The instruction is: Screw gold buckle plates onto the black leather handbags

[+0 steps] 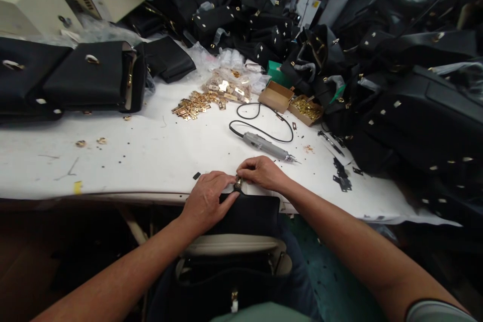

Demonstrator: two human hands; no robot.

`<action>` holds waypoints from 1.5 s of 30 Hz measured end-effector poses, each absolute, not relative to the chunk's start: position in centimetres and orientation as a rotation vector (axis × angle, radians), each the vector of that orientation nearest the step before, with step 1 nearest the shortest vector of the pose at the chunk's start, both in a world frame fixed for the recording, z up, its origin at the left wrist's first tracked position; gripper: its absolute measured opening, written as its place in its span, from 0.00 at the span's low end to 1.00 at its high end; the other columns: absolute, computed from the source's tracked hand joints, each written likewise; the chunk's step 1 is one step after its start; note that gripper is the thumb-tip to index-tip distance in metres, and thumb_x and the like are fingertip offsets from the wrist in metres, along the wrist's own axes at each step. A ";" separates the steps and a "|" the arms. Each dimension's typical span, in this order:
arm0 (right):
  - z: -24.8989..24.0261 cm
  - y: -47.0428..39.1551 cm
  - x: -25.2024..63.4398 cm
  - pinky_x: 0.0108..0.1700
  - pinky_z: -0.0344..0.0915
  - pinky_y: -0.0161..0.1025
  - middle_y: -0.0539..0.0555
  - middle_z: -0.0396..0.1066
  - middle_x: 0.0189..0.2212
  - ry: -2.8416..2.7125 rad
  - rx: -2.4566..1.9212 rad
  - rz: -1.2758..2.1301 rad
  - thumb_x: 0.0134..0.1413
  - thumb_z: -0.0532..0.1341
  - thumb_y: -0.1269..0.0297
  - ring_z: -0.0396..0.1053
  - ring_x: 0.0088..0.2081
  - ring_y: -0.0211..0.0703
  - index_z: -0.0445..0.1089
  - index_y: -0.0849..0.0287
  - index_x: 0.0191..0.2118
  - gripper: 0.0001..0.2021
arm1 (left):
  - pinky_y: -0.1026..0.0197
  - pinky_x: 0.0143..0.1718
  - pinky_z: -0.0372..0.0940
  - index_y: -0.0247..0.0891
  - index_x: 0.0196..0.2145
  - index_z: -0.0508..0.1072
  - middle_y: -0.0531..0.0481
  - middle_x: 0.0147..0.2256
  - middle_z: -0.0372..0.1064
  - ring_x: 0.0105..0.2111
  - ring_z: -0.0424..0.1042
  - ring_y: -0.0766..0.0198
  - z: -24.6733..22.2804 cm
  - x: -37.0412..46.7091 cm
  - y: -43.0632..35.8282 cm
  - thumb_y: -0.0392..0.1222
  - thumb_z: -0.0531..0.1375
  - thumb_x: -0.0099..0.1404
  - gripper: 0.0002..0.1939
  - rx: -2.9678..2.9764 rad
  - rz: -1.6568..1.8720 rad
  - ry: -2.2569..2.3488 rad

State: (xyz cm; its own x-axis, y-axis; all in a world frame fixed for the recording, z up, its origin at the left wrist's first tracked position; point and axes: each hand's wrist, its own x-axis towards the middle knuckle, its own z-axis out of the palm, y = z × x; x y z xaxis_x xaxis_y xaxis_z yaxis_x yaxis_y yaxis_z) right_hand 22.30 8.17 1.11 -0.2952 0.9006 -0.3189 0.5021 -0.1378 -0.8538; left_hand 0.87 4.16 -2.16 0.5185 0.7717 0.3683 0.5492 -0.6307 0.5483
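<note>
A black handbag lies across my lap, its flap resting up against the table edge and its pale-lined mouth open. At the flap's tip is a small gold metal clasp plate. My left hand presses the flap tip from the left, thumb below the plate and fingers beside it. From the right, my right hand pinches the plate's upper end between thumb and finger. A gold turn-lock shows on the bag's front. Beyond my hands lies a grey electric screwdriver with a black cord.
Gold plates are heaped on the white table. A small cardboard box holds tiny gold pieces beside another box. Black bags stand at left, with more piled at the back and right. Black scraps lie at right.
</note>
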 end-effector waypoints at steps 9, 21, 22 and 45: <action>2.4 7.5 22.4 0.41 0.64 0.36 0.53 0.76 0.36 -1.996 -1.467 0.719 0.64 0.60 0.61 0.72 0.37 0.42 0.77 0.56 0.40 0.08 | 0.49 0.51 0.63 0.41 0.48 0.71 0.47 0.45 0.74 0.49 0.70 0.53 -2.1 0.9 4.2 0.39 0.62 0.67 0.12 2.403 0.820 1.083; 1.4 4.9 22.5 0.42 0.63 0.34 0.52 0.76 0.39 -2.133 -1.439 0.715 0.64 0.63 0.62 0.72 0.39 0.39 0.78 0.52 0.46 0.09 | 0.49 0.49 0.63 0.40 0.44 0.70 0.47 0.44 0.74 0.47 0.70 0.54 -1.9 0.9 4.0 0.39 0.63 0.66 0.09 2.404 0.827 1.100; 1.3 5.4 22.6 0.42 0.64 0.35 0.52 0.75 0.39 -2.110 -1.481 0.722 0.62 0.64 0.62 0.72 0.39 0.40 0.77 0.53 0.48 0.10 | 0.49 0.49 0.63 0.40 0.45 0.71 0.47 0.44 0.74 0.47 0.70 0.54 -1.9 0.9 4.0 0.39 0.63 0.66 0.09 2.406 0.827 1.099; 1.8 7.8 21.8 0.23 0.60 0.32 0.49 0.72 0.18 -1.704 -1.727 1.431 0.51 0.66 0.62 0.66 0.20 0.36 0.80 0.59 0.32 0.07 | 0.47 0.51 0.64 0.40 0.47 0.73 0.45 0.46 0.74 0.49 0.69 0.53 -1.7 1.0 4.2 0.39 0.62 0.67 0.11 2.435 0.825 1.061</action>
